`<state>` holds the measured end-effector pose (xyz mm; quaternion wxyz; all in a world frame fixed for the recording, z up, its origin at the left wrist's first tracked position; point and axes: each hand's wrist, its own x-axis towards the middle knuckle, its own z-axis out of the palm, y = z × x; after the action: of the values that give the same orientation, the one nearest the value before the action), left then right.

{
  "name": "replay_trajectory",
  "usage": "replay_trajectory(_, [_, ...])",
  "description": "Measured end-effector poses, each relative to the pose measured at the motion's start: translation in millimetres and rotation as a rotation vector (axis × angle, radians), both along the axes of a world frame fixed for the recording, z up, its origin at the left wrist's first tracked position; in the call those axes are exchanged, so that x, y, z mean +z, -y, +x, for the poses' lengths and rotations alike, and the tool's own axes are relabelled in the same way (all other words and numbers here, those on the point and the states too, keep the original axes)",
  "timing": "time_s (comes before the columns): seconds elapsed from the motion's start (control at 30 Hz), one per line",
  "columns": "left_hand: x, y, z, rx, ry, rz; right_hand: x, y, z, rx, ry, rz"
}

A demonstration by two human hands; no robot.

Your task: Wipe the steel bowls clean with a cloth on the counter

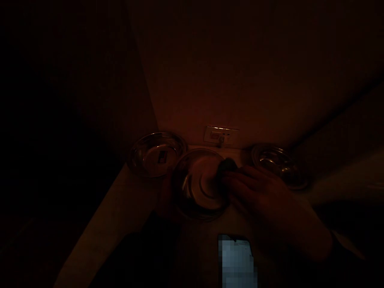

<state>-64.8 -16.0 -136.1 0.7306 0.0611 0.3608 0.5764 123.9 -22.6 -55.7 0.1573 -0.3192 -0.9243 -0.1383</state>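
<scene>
A shiny metal bowl (204, 184) is held tilted in the middle of the head view, its round ringed base towards me. Deep shadow covers most of my left hand (166, 200), which grips the bowl at its left side. My right hand (255, 190) is closed round a dark wad (228, 166), perhaps a cloth or sponge, and presses it against the bowl's right side. Behind on the left lies a second metal bowl (139, 158) with a dark label inside. Beyond my right hand sits another metal dish (270, 152), partly covered by that hand.
The room is very dark. A lit phone (238, 260), its screen blurred out, lies close to me on the pale tabletop (99, 224). At the back, a socket plate (222, 136) with a plug is set in the wall (210, 80).
</scene>
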Motion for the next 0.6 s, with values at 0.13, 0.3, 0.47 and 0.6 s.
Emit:
replay_trajectory(0.13, [3.7,0,0,0.033,-0.017,-0.021,-0.3,-2,1,0.020,-0.019,0.021])
replay_trajectory(0.3, [8.7,-1,0,0.024,-0.015,-0.104,0.8,0,1,0.018,0.018,-0.012])
replay_trajectory(0.47, [11.2,0,2,0.031,-0.001,-0.008,1.4,0,2,0.037,-0.001,-0.034])
replay_trajectory(0.6, [10.2,1,0,0.026,0.005,0.002,-1.5,1,-1,0.035,-0.047,-0.019])
